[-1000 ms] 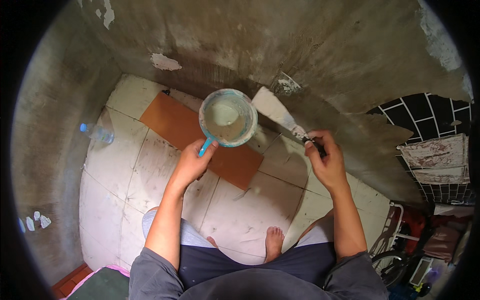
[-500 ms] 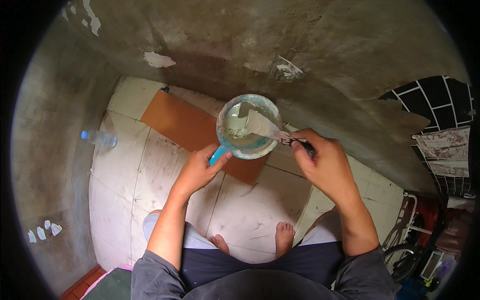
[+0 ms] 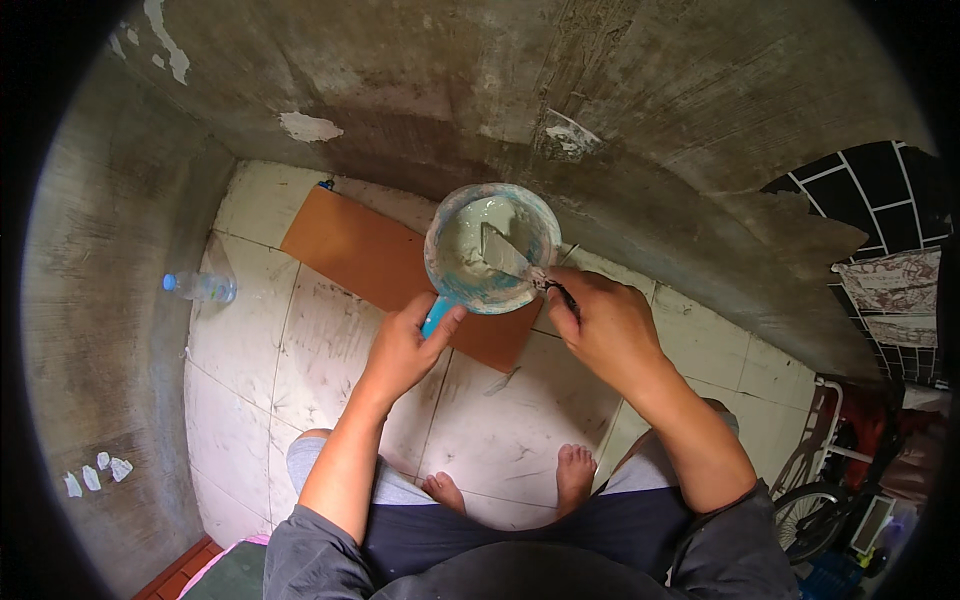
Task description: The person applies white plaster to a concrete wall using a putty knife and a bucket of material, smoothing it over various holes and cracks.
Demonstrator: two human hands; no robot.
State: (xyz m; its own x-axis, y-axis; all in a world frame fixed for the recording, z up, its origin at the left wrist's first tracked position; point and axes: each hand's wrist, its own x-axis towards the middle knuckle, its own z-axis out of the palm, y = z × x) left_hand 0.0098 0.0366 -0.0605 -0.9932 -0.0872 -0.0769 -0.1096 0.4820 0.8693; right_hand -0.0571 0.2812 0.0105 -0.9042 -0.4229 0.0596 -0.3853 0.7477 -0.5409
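Observation:
My left hand (image 3: 408,343) is closed around the blue handle of a round dipper (image 3: 438,240), its rim smeared with pale residue. Inside lies wet, whitish-grey paste (image 3: 497,212). In my right hand (image 3: 603,315) is a putty knife (image 3: 508,258), gripped by its dark handle. Its wide blade reaches down into the dipper, against the paste, and its neck is crusted with dried material. I cannot make out the blade's lower edge fully. Both hands are in front of me, above the floor.
An orange board (image 3: 350,245) lies on the pale tiled floor (image 3: 520,420) beneath the dipper. A clear plastic bottle (image 3: 205,287) lies by the left wall. The grey plastered wall (image 3: 400,90) has chipped white patches. At the right are black tiles (image 3: 870,200) and a wheel (image 3: 803,520).
The putty knife has gone lower into the dipper, and my right hand has moved left and slightly down with it. The dipper has shifted slightly left; my left hand keeps its hold.

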